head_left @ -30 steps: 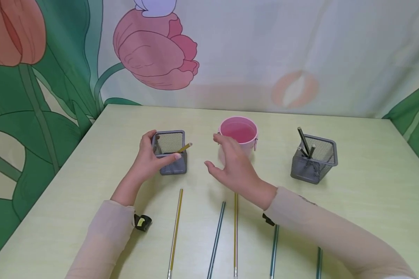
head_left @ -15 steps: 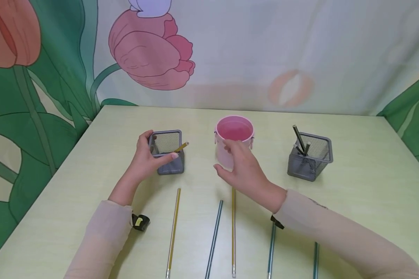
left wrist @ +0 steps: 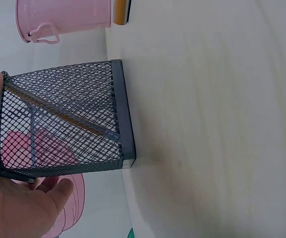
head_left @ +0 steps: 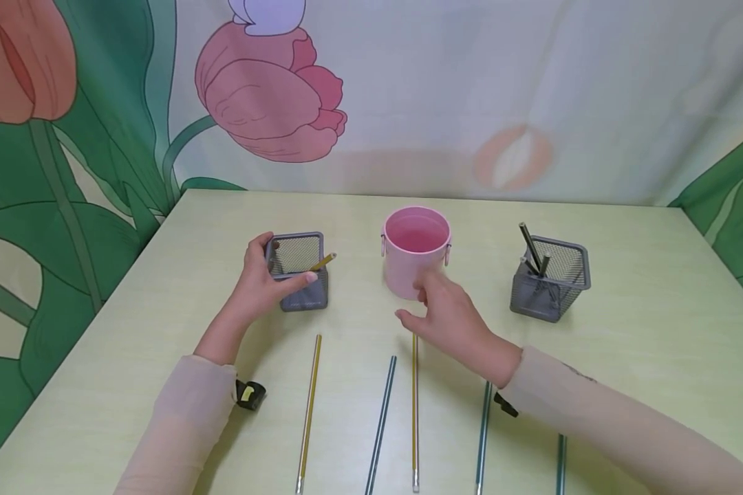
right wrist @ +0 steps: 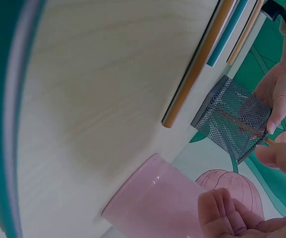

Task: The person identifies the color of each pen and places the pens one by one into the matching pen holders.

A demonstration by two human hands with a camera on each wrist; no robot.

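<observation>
My left hand (head_left: 259,295) holds a grey wire-mesh pen holder (head_left: 307,297), thumb along the near rim and fingers round the left side. A single yellow pencil (head_left: 323,262) leans inside it; the left wrist view shows this pencil (left wrist: 63,115) slanting behind the mesh. Bent and holding nothing, my right hand (head_left: 458,322) hovers in front of a pink bucket (head_left: 401,271), thumb apart from the fingers. Beneath that hand lies the far end of a yellow pencil (head_left: 415,412). The right wrist view has the fingers (right wrist: 217,208) overlapping the bucket (right wrist: 152,198).
On the right stands a second mesh pen holder (head_left: 556,299) with dark pencils (head_left: 530,244) in it. Along the front of the table lie another yellow pencil (head_left: 309,412) and blue-green pencils (head_left: 381,423), (head_left: 483,440), (head_left: 561,464). A printed curtain (head_left: 408,89) hangs behind the table.
My right hand has drawn back from the bucket's rim, moving right and toward me, with its fingers more bent. The left hand stays on the mesh pen holder.
</observation>
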